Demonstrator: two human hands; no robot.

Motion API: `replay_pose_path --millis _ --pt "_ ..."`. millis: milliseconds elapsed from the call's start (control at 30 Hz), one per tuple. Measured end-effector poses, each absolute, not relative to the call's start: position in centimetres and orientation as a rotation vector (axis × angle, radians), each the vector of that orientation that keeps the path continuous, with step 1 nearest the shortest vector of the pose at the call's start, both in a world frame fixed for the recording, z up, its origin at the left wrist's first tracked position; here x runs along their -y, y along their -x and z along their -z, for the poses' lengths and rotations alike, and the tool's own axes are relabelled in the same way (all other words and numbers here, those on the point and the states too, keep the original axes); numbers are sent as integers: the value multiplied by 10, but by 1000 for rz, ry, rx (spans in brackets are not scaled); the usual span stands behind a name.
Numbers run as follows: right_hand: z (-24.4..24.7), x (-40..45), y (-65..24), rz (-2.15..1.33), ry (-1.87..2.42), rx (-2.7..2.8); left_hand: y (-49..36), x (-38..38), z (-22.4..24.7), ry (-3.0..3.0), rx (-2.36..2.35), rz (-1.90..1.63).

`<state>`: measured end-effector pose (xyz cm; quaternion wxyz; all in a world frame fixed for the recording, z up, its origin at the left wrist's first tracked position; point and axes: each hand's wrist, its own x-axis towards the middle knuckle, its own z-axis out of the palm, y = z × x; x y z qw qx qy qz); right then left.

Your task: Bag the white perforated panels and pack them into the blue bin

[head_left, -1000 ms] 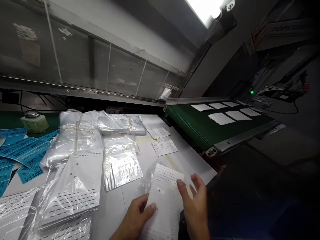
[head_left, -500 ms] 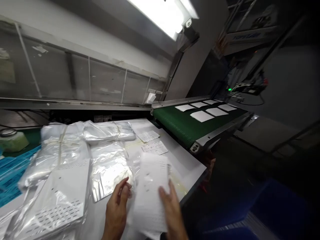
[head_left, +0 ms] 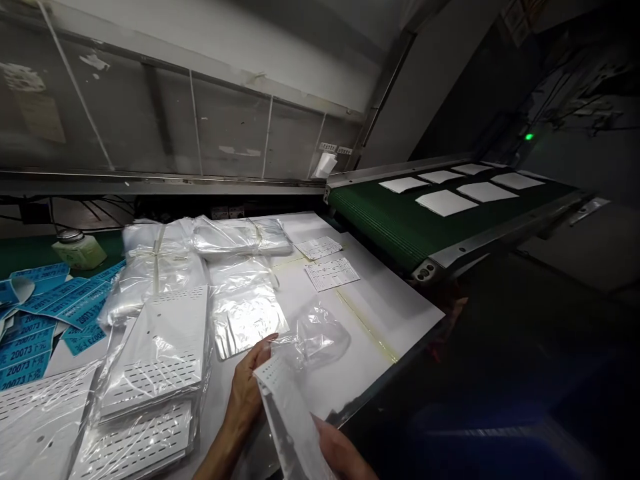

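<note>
My left hand (head_left: 245, 393) grips the upper end of a white perforated sheet (head_left: 285, 413), which stands tilted and narrow between my hands. My right hand (head_left: 340, 455) holds its lower end at the bottom of the view. A crumpled clear plastic bag (head_left: 320, 337) bulges from the sheet's upper end, beside my left fingers. Just left of my left hand lies a translucent silvery bag (head_left: 245, 307). A wrapped stack of perforated white sheets (head_left: 155, 353) is also close by, with more wrapped sheets (head_left: 135, 433) below it.
The white table (head_left: 380, 313) holds a taped bundle of silvery bags (head_left: 155, 267) and printed paper sheets (head_left: 333, 273). Blue labels (head_left: 35, 340) and a bottle (head_left: 80, 250) lie far left. White sheets (head_left: 443, 203) ride a green conveyor belt (head_left: 385, 223) at right.
The sheet has turned from lying broad to a narrow tilted position, and the clear bag now bulges at its upper end. My hands have moved closer to the bottom of the view.
</note>
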<state>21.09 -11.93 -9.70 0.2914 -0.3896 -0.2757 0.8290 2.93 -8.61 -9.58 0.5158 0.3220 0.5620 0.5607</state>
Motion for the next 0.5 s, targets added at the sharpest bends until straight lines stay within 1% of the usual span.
replay_pose_path --millis 67,233,400,500 --pt "97 113 -207 -2218 1057 704 -28 89 92 -798 -1330 -1356" --pt "89 100 -217 -2100 1080 762 -38 94 83 -714 -1331 -1457" --pt "73 99 -225 -1972 1108 809 -51 98 68 -522 -1161 -1490" --pt "64 97 -233 -1965 1118 860 -49 97 57 -386 -1056 -1459"
